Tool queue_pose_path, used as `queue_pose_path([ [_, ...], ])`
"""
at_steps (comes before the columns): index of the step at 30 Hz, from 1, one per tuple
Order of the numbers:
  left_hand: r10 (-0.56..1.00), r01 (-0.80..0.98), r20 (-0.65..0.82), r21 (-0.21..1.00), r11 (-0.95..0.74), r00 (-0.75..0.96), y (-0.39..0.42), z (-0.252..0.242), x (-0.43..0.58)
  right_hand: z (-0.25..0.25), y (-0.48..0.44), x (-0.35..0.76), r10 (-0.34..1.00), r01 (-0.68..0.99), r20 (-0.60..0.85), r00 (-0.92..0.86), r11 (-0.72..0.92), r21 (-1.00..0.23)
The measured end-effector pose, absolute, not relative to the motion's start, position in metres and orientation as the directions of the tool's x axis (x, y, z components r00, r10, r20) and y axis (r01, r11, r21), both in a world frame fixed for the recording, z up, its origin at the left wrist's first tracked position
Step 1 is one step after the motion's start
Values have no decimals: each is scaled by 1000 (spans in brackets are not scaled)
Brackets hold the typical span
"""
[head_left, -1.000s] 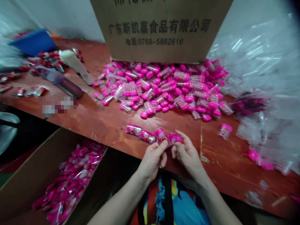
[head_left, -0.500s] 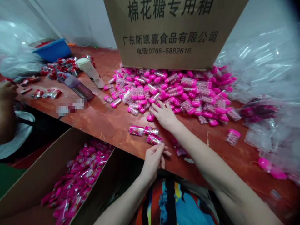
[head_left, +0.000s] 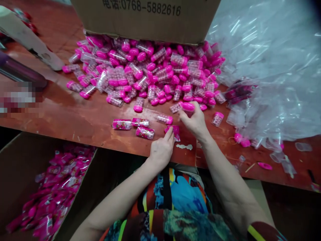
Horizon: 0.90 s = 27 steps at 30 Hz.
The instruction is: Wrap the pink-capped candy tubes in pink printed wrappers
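Note:
My right hand (head_left: 197, 122) is closed around a small candy bottle with a pink cap (head_left: 188, 106), just in front of the pile. My left hand (head_left: 162, 149) has its fingers together on a flat pink printed wrapper (head_left: 177, 134) on the table; the fingertips press its left side. Beyond the wrapper lies a loose clear bottle of round pink candies (head_left: 164, 119). To the left of my hands are three wrapped pink bottles, one of them at the front (head_left: 144, 133). A large heap of pink-capped candy bottles (head_left: 155, 75) spreads behind both hands.
A cardboard box (head_left: 147, 23) stands behind the heap. Clear plastic bags (head_left: 271, 67) and clear cups (head_left: 278, 145) lie at right. Below the table edge at left, an open carton (head_left: 17, 160) holds wrapped pink pieces. Two drink bottles, one purple (head_left: 22, 72), stand at far left.
My right hand has drawn back from the heap with a candy bottle. My left hand has shifted from the wrapped bottles onto the flat wrapper. The camera view has tilted down and turned right.

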<state>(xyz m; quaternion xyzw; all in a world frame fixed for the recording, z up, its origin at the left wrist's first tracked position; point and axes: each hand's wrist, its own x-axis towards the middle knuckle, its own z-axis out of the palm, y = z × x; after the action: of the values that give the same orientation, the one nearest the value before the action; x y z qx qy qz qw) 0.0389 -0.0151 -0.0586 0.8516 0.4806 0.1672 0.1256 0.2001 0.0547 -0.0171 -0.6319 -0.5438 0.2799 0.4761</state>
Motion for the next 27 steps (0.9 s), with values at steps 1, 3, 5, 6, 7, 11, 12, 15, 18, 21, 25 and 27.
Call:
queue_pose_path([
  [1, 854, 782, 181, 347, -519, 487, -16, -61, 39, -21, 42, 206, 952, 337, 116, 284, 14, -941],
  [3, 842, 773, 247, 336, -538, 479, -17, -63, 38, -29, 17, 214, 946, 213, 25, 324, -47, -976],
  [5, 830, 748, 341, 370, -551, 442, -17, -61, 35, -35, -5, 215, 935, 116, -69, 347, -116, -986],
  [6, 822, 731, 390, 394, -557, 416, -16, -59, 34, -37, -15, 212, 933, 59, -122, 339, -151, -987],
  [7, 811, 711, 436, 416, -566, 391, -16, -56, 33, -38, -23, 209, 934, 1, -178, 311, -187, -982],
  [11, 785, 614, 521, 511, -602, 337, -13, -48, 32, -39, -38, 189, 923, -172, -280, 263, -241, -955],
  [12, 809, 585, 499, 571, -576, 310, -13, -47, 33, -39, -38, 185, 915, -201, -278, 293, -225, -953],
  [15, 951, 450, 296, 841, -302, 86, -13, -41, 34, -42, -35, 179, 892, -255, -270, 362, -184, -949],
  [18, 991, 126, -132, 983, 131, 2, -11, -32, 33, -44, -34, 178, 899, -261, -265, 350, -178, -949],
  [21, 846, -107, -472, 854, 509, 250, -5, -22, 31, -42, -36, 177, 923, -275, -267, 279, -189, -943],
  [25, 739, -205, -575, 723, 660, 350, 1, -20, 30, -41, -37, 174, 924, -298, -282, 260, -201, -933],
  [27, 746, -225, -588, 718, 659, 311, 1, -22, 33, -41, -36, 171, 912, -285, -285, 294, -201, -937],
])
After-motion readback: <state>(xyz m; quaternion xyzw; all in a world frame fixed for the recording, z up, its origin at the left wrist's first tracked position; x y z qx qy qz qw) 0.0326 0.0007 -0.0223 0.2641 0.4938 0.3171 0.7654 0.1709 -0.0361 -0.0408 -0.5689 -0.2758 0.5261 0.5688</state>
